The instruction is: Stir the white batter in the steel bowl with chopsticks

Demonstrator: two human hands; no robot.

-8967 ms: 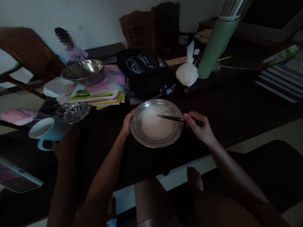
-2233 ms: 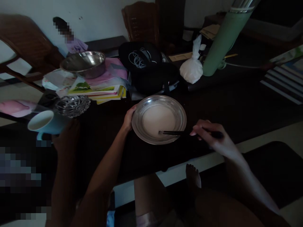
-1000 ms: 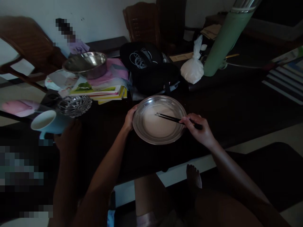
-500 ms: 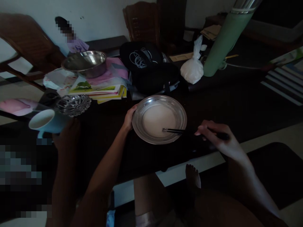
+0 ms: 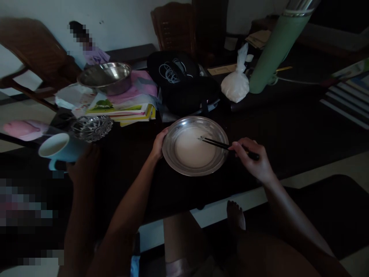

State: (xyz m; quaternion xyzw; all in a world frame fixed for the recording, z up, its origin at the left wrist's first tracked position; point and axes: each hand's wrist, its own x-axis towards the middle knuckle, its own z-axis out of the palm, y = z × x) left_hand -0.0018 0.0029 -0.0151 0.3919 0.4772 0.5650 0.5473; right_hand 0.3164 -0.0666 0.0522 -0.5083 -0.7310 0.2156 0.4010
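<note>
In front of you, at the upper left of the frame, a second metal bowl [image 5: 119, 85] sits on a pile of books and wrapping [image 5: 135, 113]; a cut-glass dish [image 5: 92, 129] and a light-blue mug [image 5: 65, 149] stand below it at the left. A black case [image 5: 186, 92] with a coiled cable [image 5: 168, 74] lies just beyond your metal bowl [image 5: 170, 152], which holds pale liquid [image 5: 195, 153] and rests at the centre of the frame on the dark counter [image 5: 288, 127]. At the upper right you have a knotted bag of white powder [image 5: 235, 86] next to a tall green flask [image 5: 272, 55], and more books [image 5: 351, 94] at the right edge.

Your left hand [image 5: 158, 144] grips the bowl's left rim, forearm slanting up from the bottom of the frame. Your right hand [image 5: 256, 165], just right of the bowl, is closed around black chopsticks [image 5: 216, 143], their tips pointing left over the liquid.

Your left fingers are mostly hidden under the bowl, the flask's top is cut off, a limb [image 5: 83, 177] by the mug is too dark to read, and the lower-left corner is pixelated
</note>
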